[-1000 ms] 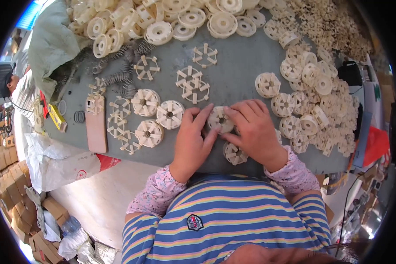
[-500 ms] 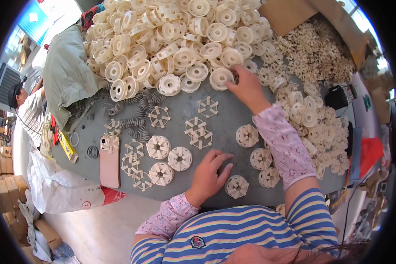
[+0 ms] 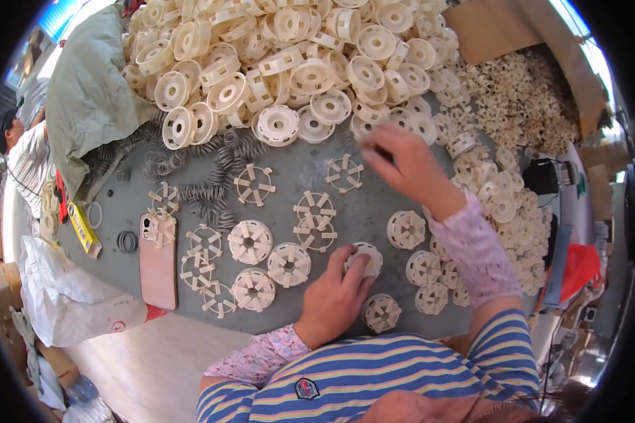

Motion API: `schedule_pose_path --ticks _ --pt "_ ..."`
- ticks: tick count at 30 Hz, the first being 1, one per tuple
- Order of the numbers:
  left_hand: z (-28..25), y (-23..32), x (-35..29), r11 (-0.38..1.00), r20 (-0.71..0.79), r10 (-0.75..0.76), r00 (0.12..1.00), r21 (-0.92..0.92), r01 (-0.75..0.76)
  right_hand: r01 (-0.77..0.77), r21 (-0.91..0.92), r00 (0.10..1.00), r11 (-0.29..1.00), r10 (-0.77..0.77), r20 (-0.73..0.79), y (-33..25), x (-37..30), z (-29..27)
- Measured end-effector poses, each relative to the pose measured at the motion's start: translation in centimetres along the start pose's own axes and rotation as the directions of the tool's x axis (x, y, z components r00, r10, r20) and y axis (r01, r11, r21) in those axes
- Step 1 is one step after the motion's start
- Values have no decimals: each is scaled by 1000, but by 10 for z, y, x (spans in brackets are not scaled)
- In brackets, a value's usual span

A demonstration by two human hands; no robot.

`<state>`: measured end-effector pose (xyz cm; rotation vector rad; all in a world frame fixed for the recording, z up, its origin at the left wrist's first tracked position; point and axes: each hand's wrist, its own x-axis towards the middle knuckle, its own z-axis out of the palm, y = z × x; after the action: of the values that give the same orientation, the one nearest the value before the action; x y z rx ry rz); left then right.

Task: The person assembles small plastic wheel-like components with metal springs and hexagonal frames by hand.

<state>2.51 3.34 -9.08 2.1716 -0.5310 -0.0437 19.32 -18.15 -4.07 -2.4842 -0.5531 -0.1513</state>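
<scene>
My left hand (image 3: 334, 299) rests low on the table, its fingers over the rim of a white round plastic wheel (image 3: 368, 255). My right hand (image 3: 409, 167) is at the near edge of the heaped wheels, thumb and fingers apart, over part of a cream wheel (image 3: 360, 127); no grip on it shows. Below my left hand's fingers lies a wheel with a slotted spoke ring in it (image 3: 382, 313). Similar assembled wheels (image 3: 290, 265) sit to the left, and another group (image 3: 406, 230) sits to the right. Bare spoked rings (image 3: 315, 232) lie between.
A big heap of cream wheels (image 3: 287, 25) fills the far side. Dark coil springs (image 3: 215, 176) lie near a grey-green sack (image 3: 92, 84). A pink phone (image 3: 158, 271) lies at left, by a yellow box (image 3: 85, 230). Small cream parts (image 3: 522, 99) pile up far right. Another person (image 3: 28, 158) is at far left.
A white wheel is now under my left fingers, where the table was bare. My right hand has drawn slightly nearer at the heap's edge. The view has shifted a little.
</scene>
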Motion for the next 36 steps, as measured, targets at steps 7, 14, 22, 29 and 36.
schedule_pose_path --ticks 7,14,22,29,36 --pt "-1 -5 6 989 -29 -73 997 -135 68 60 -126 995 990 -50 85 7 13 16" --pt "-5 -8 6 989 -4 -51 999 -141 50 37 204 947 978 -99 304 -54 -89 -6" --pt "0 -7 5 989 -56 -44 997 -144 35 9 178 944 984 -68 323 -56 -91 -6" --pt "2 -9 6 994 2 -10 1000 -112 10 401 -62 879 914 -365 307 -43 -1 31" --pt "-4 -7 5 987 40 -86 995 -135 91 177 -164 884 970 -84 461 -64 11 -3"
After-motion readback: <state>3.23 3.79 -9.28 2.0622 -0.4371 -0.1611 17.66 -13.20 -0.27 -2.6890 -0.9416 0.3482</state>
